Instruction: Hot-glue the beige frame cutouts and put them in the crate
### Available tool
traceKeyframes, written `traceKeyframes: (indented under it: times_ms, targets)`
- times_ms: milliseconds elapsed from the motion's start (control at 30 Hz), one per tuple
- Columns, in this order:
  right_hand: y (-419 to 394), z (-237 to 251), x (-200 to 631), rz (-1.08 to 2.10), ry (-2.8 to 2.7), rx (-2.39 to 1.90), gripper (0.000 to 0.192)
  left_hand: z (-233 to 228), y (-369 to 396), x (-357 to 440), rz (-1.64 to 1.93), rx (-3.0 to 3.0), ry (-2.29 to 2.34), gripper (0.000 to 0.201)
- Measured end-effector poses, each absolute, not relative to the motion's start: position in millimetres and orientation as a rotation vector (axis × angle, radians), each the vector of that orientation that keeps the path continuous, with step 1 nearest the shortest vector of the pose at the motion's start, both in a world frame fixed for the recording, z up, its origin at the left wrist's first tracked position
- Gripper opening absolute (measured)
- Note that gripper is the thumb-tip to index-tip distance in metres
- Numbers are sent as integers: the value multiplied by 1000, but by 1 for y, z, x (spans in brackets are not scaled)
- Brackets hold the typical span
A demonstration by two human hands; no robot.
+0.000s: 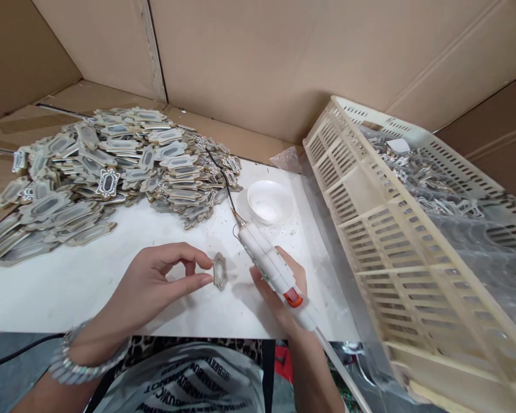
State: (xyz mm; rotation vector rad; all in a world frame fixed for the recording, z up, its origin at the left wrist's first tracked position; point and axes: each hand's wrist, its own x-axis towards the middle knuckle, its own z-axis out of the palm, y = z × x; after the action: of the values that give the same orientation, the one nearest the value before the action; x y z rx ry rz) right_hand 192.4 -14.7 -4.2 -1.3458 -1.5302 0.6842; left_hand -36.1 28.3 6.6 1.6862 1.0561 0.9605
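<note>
My left hand (165, 275) pinches the left edge of a small, scallop-edged ornate frame (219, 271) between thumb and fingertips. The piece is greyish with a pale centre, held over the white tabletop. In my right hand (284, 287) is a white pen-shaped electric tool (266, 258) with an orange-red switch. Its thin dark tip points up and away, past the frame, toward a heap of similar pieces. Part of my right hand lies hidden behind the tool's body. A white bowl (270, 202) stands just beyond the tool.
A large heap of ornate frames (124, 155) spreads over the back left. On the right leans a cream plastic crate (370, 229) holding bagged small metal parts. Cardboard walls (241, 63) close off the back. Dark crumbs dot the white tabletop (155, 312).
</note>
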Motion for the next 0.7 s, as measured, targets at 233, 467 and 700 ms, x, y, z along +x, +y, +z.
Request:
traceKeyframes:
  times_ms: [233,467,700]
  targets:
    - [-14,-6,192,673,-1533,-1321,23,17,28,-37,1068,1821,845,26]
    - [-17,-4,192,706,-1510,-1337,20,17,26,-38,1096,1778,946,21]
    - [-16,-7,191,712,-1485,-1348,16,12,25,-37,1063,1662,996,13]
